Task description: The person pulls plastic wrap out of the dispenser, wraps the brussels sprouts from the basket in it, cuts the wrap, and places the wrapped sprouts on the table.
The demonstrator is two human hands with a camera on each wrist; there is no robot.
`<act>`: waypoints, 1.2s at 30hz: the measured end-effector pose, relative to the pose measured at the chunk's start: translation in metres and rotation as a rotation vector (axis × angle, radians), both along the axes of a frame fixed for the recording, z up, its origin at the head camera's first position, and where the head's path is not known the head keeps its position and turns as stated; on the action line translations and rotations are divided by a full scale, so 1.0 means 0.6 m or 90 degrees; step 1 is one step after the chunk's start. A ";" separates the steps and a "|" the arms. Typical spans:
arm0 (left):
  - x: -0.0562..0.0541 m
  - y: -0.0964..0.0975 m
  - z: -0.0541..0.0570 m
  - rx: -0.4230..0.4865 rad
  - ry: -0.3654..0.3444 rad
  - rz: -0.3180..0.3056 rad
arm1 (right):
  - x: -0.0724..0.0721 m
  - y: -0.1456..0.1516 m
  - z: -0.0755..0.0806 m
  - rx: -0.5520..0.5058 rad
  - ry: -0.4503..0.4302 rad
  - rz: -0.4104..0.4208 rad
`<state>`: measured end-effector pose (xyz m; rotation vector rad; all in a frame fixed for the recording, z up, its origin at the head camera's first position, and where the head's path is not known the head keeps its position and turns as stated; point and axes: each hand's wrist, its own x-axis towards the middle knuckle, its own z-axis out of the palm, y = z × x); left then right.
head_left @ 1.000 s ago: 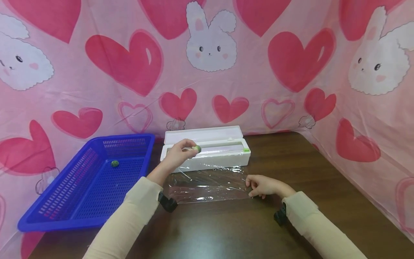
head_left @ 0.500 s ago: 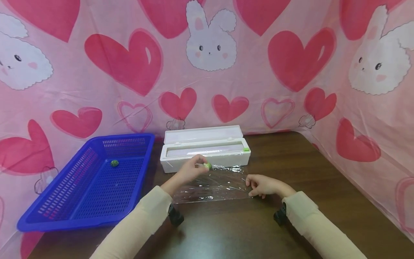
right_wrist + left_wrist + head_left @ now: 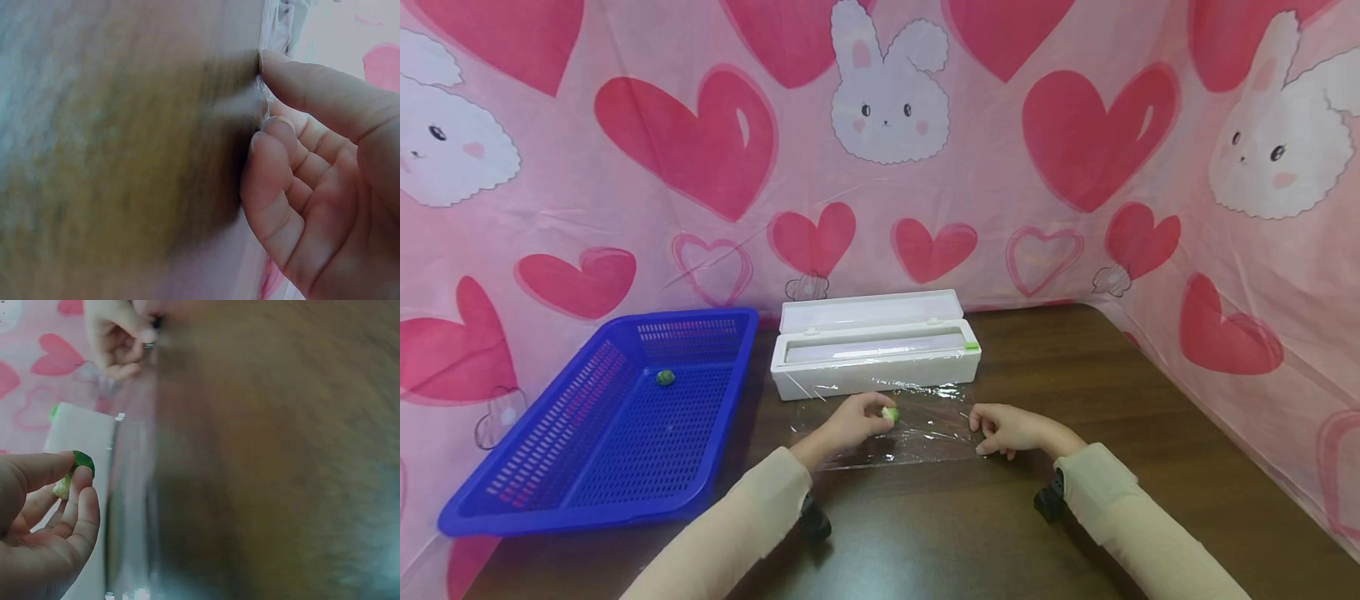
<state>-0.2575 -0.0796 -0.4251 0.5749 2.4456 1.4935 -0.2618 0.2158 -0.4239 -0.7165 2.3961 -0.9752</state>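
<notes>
The left hand pinches a small green vegetable — its pale end showing — between thumb and fingertips, over the clear plastic film; whether vegetable and film touch, I cannot tell. The right hand, fingers curled, holds the film's right edge near its front corner (the thumb tip is right on the edge, though how tightly is hidden). The film runs forward from a white wrap dispenser box, its lid raised behind. To the left, a blue plastic basket holds a second green vegetable.
</notes>
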 end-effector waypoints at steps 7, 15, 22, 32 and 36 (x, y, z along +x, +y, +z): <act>0.007 0.007 -0.022 -0.022 -0.003 0.030 | -0.001 0.000 -0.002 0.001 -0.001 0.000; 0.008 0.013 -0.027 -0.031 0.015 0.038 | 0.000 0.000 0.000 0.003 -0.005 -0.003; 0.011 0.016 -0.037 -0.017 0.021 0.066 | 0.001 0.000 0.000 -0.002 -0.005 0.002; 0.015 0.019 -0.034 -0.038 0.038 0.080 | 0.003 -0.001 0.006 -0.004 -0.006 -0.003; 0.017 0.020 -0.034 -0.059 0.054 0.068 | 0.002 -0.001 0.005 -0.009 -0.007 -0.001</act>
